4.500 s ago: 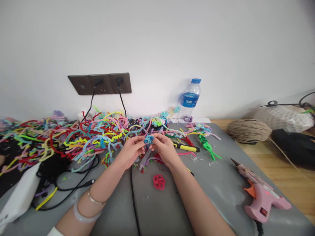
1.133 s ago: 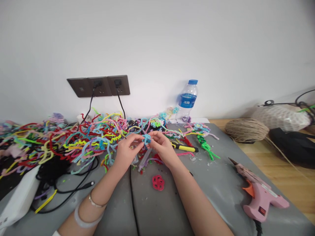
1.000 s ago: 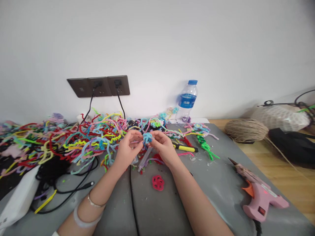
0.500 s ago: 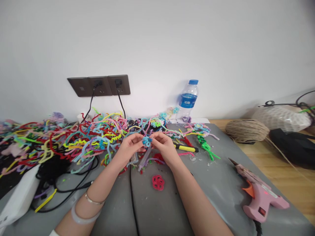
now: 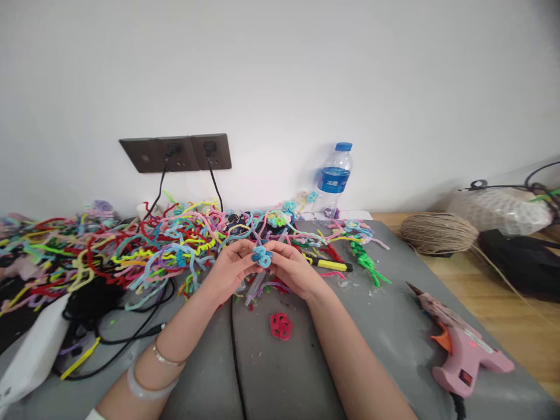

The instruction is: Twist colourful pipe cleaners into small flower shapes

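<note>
Between the fingertips of both hands is a small light-blue pipe cleaner flower (image 5: 262, 256), its looped petals facing me. My left hand (image 5: 234, 265) pinches it from the left and my right hand (image 5: 291, 265) from the right; both are closed. Fingers behind the flower are partly hidden. On the table just below the hands lies a red pipe cleaner flower (image 5: 280, 326). Under the hands a clear stick (image 5: 254, 290) rests among scraps, and a yellow-and-black cutter (image 5: 333, 265) lies right of my right hand.
A tangled heap of coloured pipe cleaners (image 5: 161, 245) spreads along the back and left. On the right lie a pink glue gun (image 5: 464, 350) and a twine ball (image 5: 438, 233). A water bottle (image 5: 335, 179) stands by the wall. A black cable (image 5: 234, 350) crosses the grey table; a white power strip (image 5: 37, 350) sits left.
The blue flower has turned so that more of its loops face me, and it sits slightly lower. Both hands have shifted their fingers around it, still pinching.
</note>
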A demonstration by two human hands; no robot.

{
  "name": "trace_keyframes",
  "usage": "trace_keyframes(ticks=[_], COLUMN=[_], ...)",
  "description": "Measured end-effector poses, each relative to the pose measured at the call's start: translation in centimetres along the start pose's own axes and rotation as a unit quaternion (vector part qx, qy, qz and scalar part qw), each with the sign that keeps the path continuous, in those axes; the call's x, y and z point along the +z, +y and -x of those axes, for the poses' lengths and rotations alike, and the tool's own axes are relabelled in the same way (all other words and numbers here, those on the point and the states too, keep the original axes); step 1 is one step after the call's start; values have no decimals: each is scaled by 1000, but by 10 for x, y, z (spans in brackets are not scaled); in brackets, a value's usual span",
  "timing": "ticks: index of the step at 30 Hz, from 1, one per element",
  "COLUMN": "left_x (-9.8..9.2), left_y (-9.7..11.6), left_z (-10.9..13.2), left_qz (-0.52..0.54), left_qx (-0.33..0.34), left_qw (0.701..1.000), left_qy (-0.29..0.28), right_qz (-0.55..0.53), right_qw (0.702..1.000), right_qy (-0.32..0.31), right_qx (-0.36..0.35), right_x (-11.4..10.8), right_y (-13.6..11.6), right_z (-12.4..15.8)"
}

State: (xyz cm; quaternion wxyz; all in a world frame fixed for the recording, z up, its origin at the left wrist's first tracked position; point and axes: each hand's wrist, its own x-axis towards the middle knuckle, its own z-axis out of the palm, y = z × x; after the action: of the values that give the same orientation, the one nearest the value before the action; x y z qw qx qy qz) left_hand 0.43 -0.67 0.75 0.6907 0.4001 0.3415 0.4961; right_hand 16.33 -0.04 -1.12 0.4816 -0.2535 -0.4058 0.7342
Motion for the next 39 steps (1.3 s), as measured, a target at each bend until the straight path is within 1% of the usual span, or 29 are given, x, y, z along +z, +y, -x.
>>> trace_keyframes(ticks=[2,4,7,10,12,14,18,20,23,27,32,35,39], left_x=[0,1,3,4,4,3,0,-1,0,4,7,6,2], left_y=[0,-1,-1,-1,-2,-4,-8,-10,-12,-14,-14,-12,-10], left_z=[-1,-1,-2,-1,-1,-1,-2,-3,-3,-2,0,1,0], left_qz=[0,-2,-16,-45,-77,-108,-129,-127,-115,-84,-49,-48,-47], left_qx=[7,15,23,30,40,53,86,97,106,111,97,82,73], left_qw=[1000,999,998,995,993,988,980,979,978,980,982,985,990], left_qy=[8,28,60,80,86,95,122,130,139,144,155,143,115], right_qz=[-6,7,63,132,170,220,345,382,414,428,401,373,366], right_qw=[1000,998,989,971,953,930,866,844,825,816,829,836,835], right_qy=[16,42,79,109,123,135,135,126,118,120,129,149,170], right_qx=[-16,-49,-107,-170,-217,-263,-335,-356,-366,-369,-368,-374,-375], right_x=[0,0,-1,0,2,4,8,9,9,9,7,5,4], right_y=[2,4,5,6,7,8,9,9,9,8,7,8,8], right_z=[-2,-4,-6,-7,-7,-5,-3,-2,-1,1,0,-2,-2])
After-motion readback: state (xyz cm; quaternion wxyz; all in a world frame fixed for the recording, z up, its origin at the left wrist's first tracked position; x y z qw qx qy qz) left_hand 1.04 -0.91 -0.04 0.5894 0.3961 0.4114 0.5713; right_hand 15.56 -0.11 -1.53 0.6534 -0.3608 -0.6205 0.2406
